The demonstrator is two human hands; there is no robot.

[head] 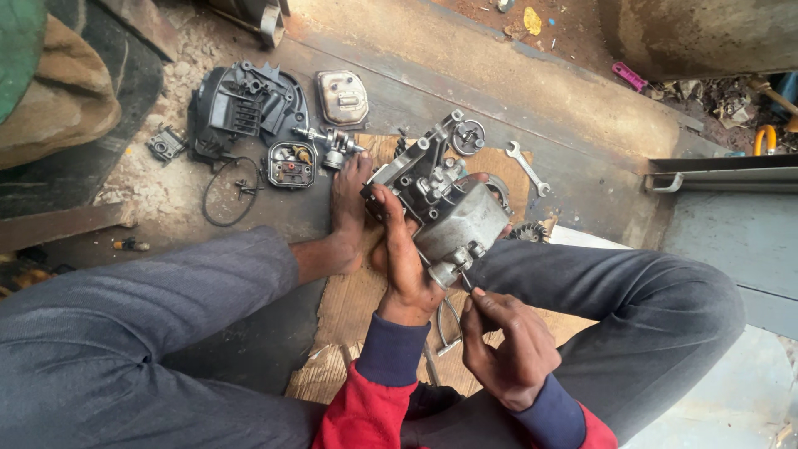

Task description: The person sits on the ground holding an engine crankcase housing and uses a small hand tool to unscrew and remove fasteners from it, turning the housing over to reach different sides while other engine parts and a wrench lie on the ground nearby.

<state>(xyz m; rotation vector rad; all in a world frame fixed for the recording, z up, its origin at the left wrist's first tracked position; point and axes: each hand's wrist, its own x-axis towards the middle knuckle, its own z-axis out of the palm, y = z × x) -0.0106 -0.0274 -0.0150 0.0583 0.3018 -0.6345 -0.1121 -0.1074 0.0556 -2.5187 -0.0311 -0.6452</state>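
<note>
1. Sitting on the floor with our knees spread, we have our right hand [509, 353] nearest to us, its fingers pinched around a thin tool [465, 283] whose tip touches the lower end of the engine block.
2. Our left hand [405, 266] comes next, with fingers wrapped up the side of the grey metal engine block [445, 208], holding it tilted above a sheet of cardboard [353, 308].
3. Just behind the block, our bare foot [345, 216] rests on the cardboard's far edge.
4. Beyond the foot, on the dusty floor, lie a small carburettor-like part [332, 145], a square open housing [291, 164] and a loop of black wire [229, 191].
5. Farther back sit a black plastic cover [245, 104] and a grey metal cap [342, 97].
6. To the right of the block, an open-ended spanner [529, 167] lies on a grey slab.
</note>
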